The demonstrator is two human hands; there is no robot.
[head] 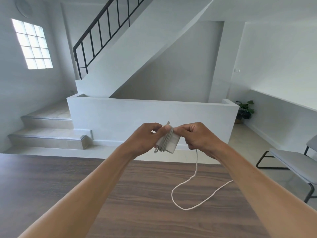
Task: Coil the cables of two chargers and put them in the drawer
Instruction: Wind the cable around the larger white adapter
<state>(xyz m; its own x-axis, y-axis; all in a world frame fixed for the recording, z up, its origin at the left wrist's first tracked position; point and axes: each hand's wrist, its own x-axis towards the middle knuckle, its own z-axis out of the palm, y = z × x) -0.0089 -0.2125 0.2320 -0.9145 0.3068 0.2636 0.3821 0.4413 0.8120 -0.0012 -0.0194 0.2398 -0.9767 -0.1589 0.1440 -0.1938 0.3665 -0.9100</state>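
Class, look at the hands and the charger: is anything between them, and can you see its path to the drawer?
Nothing: the left hand and right hand already grip the charger. No drawer is visible, so that path cannot be judged.

A bright stairwell room behind a dark wood-grain bench [72,182]

A white staircase with black metal railing [96,36] is rising beside a glowing glass-block window [32,44]; a green potted plant [244,109] and grey chair [291,162] are standing right.

Matt white plastic charger [172,142] above the table [68,177], whose wood-grain top is smooth with a dull sheen.
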